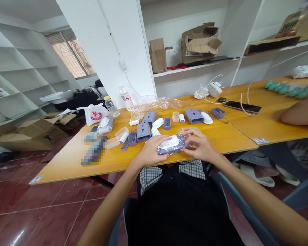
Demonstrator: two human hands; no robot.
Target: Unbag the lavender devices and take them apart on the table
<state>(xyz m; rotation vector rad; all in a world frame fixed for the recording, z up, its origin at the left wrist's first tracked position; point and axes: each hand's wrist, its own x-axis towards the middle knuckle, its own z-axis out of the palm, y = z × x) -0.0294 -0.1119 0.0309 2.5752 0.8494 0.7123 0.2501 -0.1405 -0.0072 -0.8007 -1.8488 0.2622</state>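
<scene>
left grip (152, 150) and right grip (202, 146) clasp a crinkly clear-wrapped pack (171, 145) – bumpy white oval over purple; smooth worktop (229, 136), straight edge at six o'clock, open at three.

Left hand (152, 149) and right hand (199, 145), one pair, bare, facing each other in a two-handed grip.
Left: forearm (115, 196) bare, slanting up from the lower left; wrist (138, 163) nearly in line; fingers together on the far side, thumb (163, 158) opposed on the near side, gap between them. Right: forearm (256, 189) bare, slanting in from the lower right; wrist (216, 157) nearly straight; fingers bent and slightly spread, pointing toward the left hand, thumb (188, 150) extended beneath them, nearest the body.
</scene>
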